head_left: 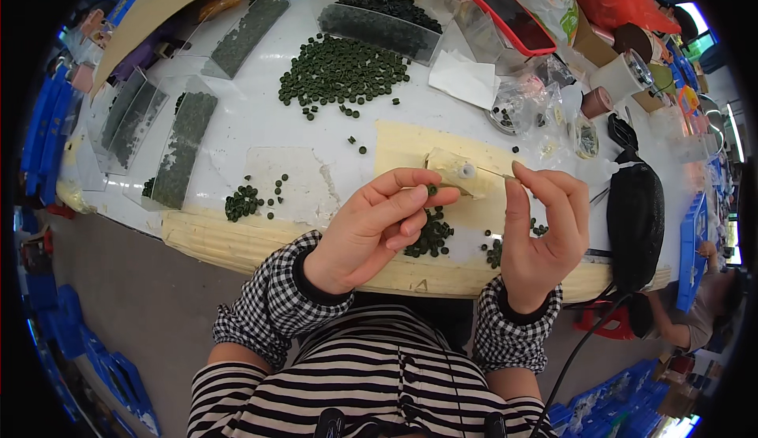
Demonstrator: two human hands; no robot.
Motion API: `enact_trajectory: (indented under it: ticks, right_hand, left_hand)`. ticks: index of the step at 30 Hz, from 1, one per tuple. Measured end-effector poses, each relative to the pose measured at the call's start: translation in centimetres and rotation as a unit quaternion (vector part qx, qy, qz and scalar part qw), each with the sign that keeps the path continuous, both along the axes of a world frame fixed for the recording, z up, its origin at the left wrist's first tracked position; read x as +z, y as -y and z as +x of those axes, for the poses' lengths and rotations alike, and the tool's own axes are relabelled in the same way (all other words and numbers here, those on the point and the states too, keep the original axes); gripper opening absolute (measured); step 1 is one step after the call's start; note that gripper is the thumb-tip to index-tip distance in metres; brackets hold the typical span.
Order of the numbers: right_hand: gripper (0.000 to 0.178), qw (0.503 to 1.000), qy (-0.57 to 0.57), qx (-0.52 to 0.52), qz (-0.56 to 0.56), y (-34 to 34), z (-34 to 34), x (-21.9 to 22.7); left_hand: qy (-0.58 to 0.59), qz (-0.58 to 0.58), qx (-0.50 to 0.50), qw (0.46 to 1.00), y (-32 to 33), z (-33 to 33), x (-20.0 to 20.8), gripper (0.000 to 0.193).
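L hand (359, 226) has a small green bead (432, 190) clamped at its fingertips. R hand (553, 241), facing it, has thumb + index tips nr together, apparently pinching a thin strand (491, 172); wire or thread, can't tell. Hands are well apart.

Step in hand, prob: holding one bead ready vs the strand; can't tell if it's threaded. Next move calls for a light, steady pinch & careful lining-up, b/c the pcs are tiny.

Btwn the hands, a bit beyond: taped lump (444, 166) on a yellow sheet (399, 142); could snag the strand. Loose beads (433, 237) lie just beside L hand, nearer the body, easily knocked. Big bead pile (339, 73) beyond L hand, w/ clear bin (379, 29) behind. Black pouch (636, 225) right of R hand, crowding that side; red-edged phone (505, 13) farther off.
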State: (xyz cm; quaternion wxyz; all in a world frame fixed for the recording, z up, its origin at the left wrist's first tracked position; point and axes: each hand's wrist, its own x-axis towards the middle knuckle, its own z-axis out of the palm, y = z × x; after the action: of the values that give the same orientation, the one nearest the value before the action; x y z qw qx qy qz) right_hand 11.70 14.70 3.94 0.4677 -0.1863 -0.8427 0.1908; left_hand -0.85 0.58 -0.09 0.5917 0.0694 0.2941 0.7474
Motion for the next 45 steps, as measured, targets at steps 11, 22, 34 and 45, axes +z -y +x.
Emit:
enact_trajectory:
  ticks: [11,22,34,45]
  right_hand:
    - [0.011,0.931,-0.066,0.236,-0.272,1.2,-1.2,-2.0]
    - [0.009,0.937,-0.054,0.229,-0.259,1.2,-1.3,-2.3]
    - [0.006,0.935,-0.123,0.162,-0.291,0.9,-1.1,-1.7]
    - [0.014,0.994,0.099,0.023,0.036,-0.8,-1.4,-2.4]
  left_hand:
    - [-0.036,0.035,0.003,0.999,0.1,0.1,-0.7,0.022]
    - [-0.037,0.033,0.009,0.999,0.1,0.2,-0.6,0.021]
    - [-0.076,0.023,0.029,0.996,0.0,0.3,-0.3,0.022]
    - [-0.24,-0.003,0.127,0.962,0.3,0.6,-0.4,0.023]
